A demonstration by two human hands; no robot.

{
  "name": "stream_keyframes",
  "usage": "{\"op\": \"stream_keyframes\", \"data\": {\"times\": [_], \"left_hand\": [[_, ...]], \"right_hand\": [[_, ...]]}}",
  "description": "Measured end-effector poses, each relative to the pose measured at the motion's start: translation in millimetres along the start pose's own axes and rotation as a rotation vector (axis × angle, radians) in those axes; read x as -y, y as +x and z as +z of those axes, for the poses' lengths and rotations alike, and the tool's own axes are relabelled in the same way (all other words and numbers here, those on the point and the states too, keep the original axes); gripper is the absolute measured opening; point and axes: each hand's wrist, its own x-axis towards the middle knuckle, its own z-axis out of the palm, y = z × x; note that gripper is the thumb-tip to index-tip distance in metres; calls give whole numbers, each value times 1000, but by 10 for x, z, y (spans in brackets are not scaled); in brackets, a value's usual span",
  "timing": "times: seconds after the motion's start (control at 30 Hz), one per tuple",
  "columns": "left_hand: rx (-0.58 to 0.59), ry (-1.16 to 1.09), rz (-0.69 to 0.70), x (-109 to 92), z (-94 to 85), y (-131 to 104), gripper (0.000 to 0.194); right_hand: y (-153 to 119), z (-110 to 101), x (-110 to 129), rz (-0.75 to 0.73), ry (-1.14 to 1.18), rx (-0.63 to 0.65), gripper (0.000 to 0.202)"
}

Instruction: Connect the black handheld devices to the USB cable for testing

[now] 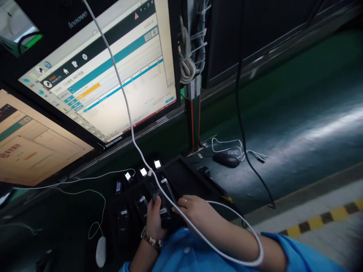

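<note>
Low in the middle of the head view, my left hand (pixel 155 218) is wrapped round a dark device (pixel 163 211) with a small white label. My right hand (pixel 190 207) is to its right, fingers pressed together near the device's right side; what they pinch is too small and dark to make out. A thick white cable (pixel 124 96) hangs down from the top, passes in front of my right hand and loops over the forearm. Beyond the hands, a black tray (pixel 184 175) holds several small devices, including a lit one (pixel 157 164).
Two monitors stand at the back left, the nearer one a lit screen (pixel 113 75). A white mouse (pixel 101 252) lies at the lower left, a black mouse (pixel 226 159) right of the post (pixel 195 124). A black cable (pixel 241 113) hangs at the right.
</note>
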Motion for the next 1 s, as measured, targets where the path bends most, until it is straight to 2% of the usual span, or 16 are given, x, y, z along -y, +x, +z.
{"op": "stream_keyframes", "data": {"times": [0.1,0.23,0.43,0.6,0.87,1.0], "left_hand": [[-3,21,-6,10,47,-1,54],[19,-19,-64,10,104,6,49],[14,-20,-127,-11,148,38,49],[-20,-13,-116,-37,209,33,51],[-44,6,-92,-23,233,31,54],[-43,22,-94,-16,250,31,56]], "right_hand": [[-5,61,-52,-14,50,60,11],[-24,109,-161,-13,103,1,23],[3,22,-295,-52,256,13,23],[26,-22,-305,11,251,19,27],[37,-68,-347,-26,275,94,24],[47,-31,-364,17,255,125,22]]}}
